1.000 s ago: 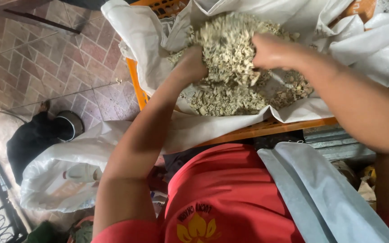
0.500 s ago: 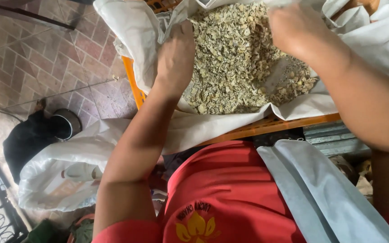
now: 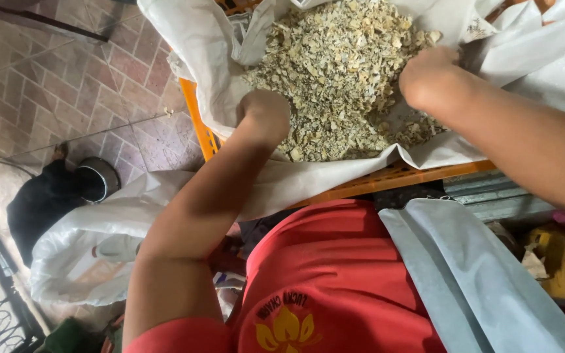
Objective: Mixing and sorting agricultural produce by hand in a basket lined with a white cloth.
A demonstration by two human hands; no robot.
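Here the person's left hand point(image 3: 266, 114) rests knuckles-up on the near left edge of a heap of pale dried chips point(image 3: 344, 72), its fingers curled under and pushed into the loose material, so whether they clasp any of it cannot be told. The right hand point(image 3: 429, 78) sits at the right edge of the heap, also bunched into a loose fist; its fingertips are hidden and a grasp cannot be confirmed. A second earlier both hands were lifting a raised mound of chips between them near the centre; half a second earlier they had parted, and now the heap lies flatter and more widely spread, with the hands drawn apart to its opposite edges. Judging from this, a turning or spreading pass over the material has just finished at the margins. The chips lie on a white woven sack point(image 3: 197, 59) that lines an orange plastic crate point(image 3: 387, 180), the sack's folds draped over the crate's near rim. Below left, a second white sack point(image 3: 93, 248) lies on the brick-paved floor point(image 3: 67, 72) beside a dark bundle with a round metal bowl point(image 3: 99, 180).
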